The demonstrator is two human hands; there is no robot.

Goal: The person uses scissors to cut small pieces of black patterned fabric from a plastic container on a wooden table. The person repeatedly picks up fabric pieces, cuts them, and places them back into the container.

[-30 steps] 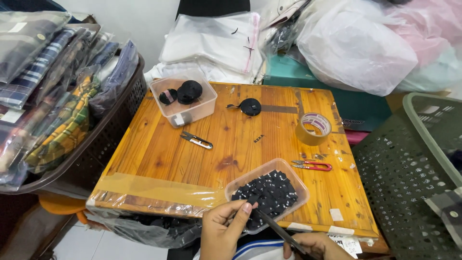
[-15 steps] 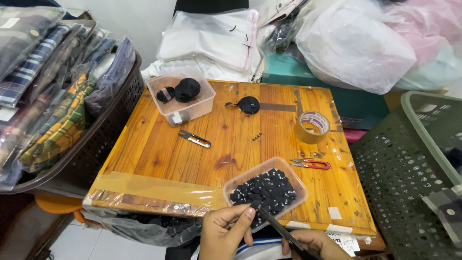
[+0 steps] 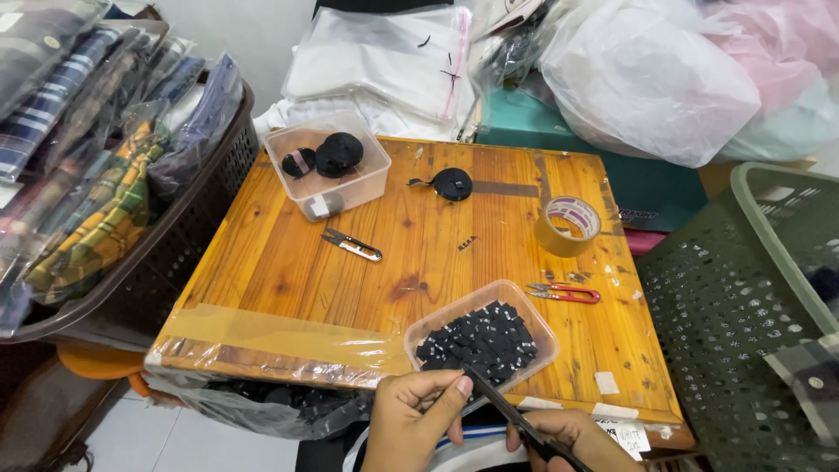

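My left hand [image 3: 418, 418] pinches a small black strip at the near edge of the wooden table [image 3: 288, 271]. My right hand [image 3: 572, 441] grips black scissors [image 3: 511, 413] whose blades point up-left at that strip. Just beyond my fingers sits a clear plastic tray [image 3: 535, 315] full of small black cut pieces [image 3: 479, 339]. Both hands are partly cut off by the bottom of the view.
A clear tub [image 3: 345, 194] with black tape rolls stands at the far left; a loose black roll [image 3: 453, 183], grey snips [image 3: 351, 246], red snips [image 3: 566, 293] and brown tape roll [image 3: 568, 225] lie around. A dark basket of packed shirts [image 3: 114, 188] is left, a green basket [image 3: 752, 288] right.
My hands have hardly moved at the table's near edge. The view has shifted slightly, so the table sits a little lower and farther right in the frame.
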